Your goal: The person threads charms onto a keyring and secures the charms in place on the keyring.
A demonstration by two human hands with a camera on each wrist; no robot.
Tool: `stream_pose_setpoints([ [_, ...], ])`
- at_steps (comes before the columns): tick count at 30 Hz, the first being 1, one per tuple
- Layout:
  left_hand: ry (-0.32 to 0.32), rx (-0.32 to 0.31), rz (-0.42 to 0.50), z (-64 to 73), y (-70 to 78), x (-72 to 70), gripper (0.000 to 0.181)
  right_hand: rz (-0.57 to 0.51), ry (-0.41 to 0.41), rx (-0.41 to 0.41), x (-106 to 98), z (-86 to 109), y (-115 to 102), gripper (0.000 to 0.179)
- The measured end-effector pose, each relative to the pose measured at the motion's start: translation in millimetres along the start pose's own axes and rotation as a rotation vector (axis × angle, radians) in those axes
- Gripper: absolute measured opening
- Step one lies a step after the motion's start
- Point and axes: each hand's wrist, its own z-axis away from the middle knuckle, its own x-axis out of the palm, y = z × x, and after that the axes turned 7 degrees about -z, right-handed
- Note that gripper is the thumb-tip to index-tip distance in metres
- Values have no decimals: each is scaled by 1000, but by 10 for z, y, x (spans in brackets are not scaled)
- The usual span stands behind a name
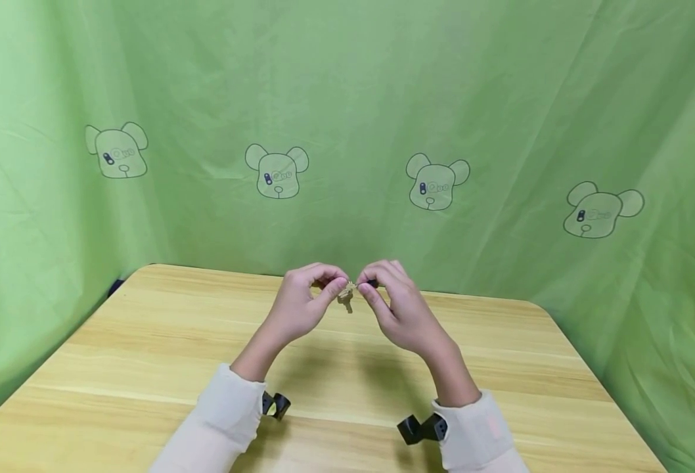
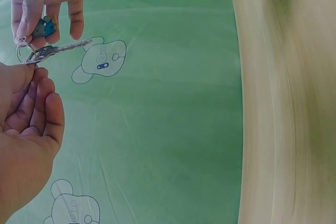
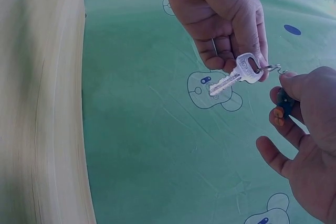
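Both hands meet in mid-air above the far part of the table, seen in the head view. My left hand [image 1: 300, 302] pinches a split key ring between thumb and fingertips. From that ring [image 3: 270, 68] hangs a silver key [image 3: 236, 74], its toothed blade pointing away from the fingers. Opposite it, my right hand [image 1: 397, 305] pinches the small metal link of a keychain charm between thumb and index finger. The charm [image 2: 46, 26] is a little blue figure with orange parts, partly covered by the right fingers. The right hand's other fingers are spread loosely in the right wrist view.
Below the hands lies a light wood-grain table [image 1: 336, 407]. A green curtain [image 1: 347, 98] printed with bear heads hangs behind and along both sides. Black wrist cameras [image 1: 421, 429] stick out from the pale sleeves [image 1: 477, 430].
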Motion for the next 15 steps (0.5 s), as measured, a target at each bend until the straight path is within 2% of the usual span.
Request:
stream_pose_setpoints([
  [8,-61,-16,21,3,17,-1,10,13,16,2,8,-9,0,10],
  [15,-82,-11,31,16,33,7,10,23,25,-17,13,-6,15,7],
])
